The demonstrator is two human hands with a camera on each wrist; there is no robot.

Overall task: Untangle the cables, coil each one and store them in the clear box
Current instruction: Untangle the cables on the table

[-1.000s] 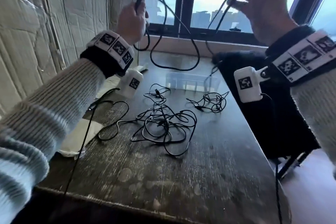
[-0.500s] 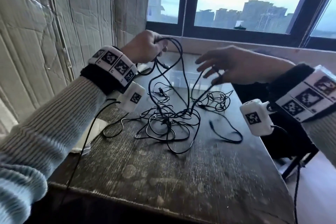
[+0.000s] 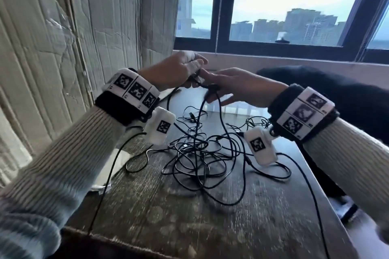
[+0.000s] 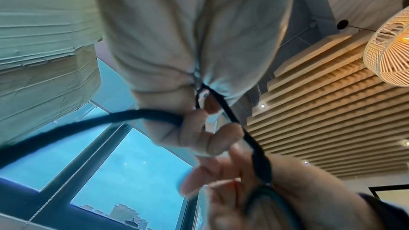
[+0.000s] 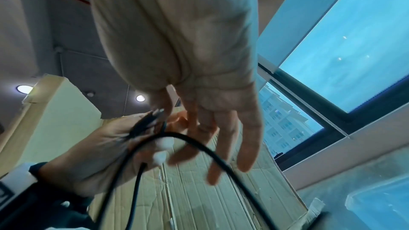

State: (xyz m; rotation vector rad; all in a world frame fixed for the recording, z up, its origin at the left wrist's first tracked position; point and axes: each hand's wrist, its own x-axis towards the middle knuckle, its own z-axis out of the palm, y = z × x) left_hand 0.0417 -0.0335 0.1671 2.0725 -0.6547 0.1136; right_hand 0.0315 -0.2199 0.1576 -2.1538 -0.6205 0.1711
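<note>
My left hand (image 3: 183, 69) is raised above the far side of the table and grips a black cable (image 3: 201, 111), fingers curled round it (image 4: 199, 128). Two strands of this cable hang down into a big tangle of black cables (image 3: 195, 153) on the wooden table (image 3: 168, 216). My right hand (image 3: 219, 88) meets the left with straight fingers (image 5: 210, 146), and a loop of the cable (image 5: 183, 136) runs across them. The clear box (image 3: 237, 109) stands just behind the hands, partly hidden. A smaller tangle (image 3: 256, 122) lies near it.
A cardboard wall (image 3: 63, 48) runs along the table's left side. A dark padded seat or garment (image 3: 336, 94) is at the right edge. The window sill (image 3: 273, 63) lies beyond the box. A white cloth (image 3: 117, 164) rests at the table's left edge.
Both hands dropped from window height to just above the table. The right hand let go of its cable end, which fell onto the table, then reached over to the left hand.
</note>
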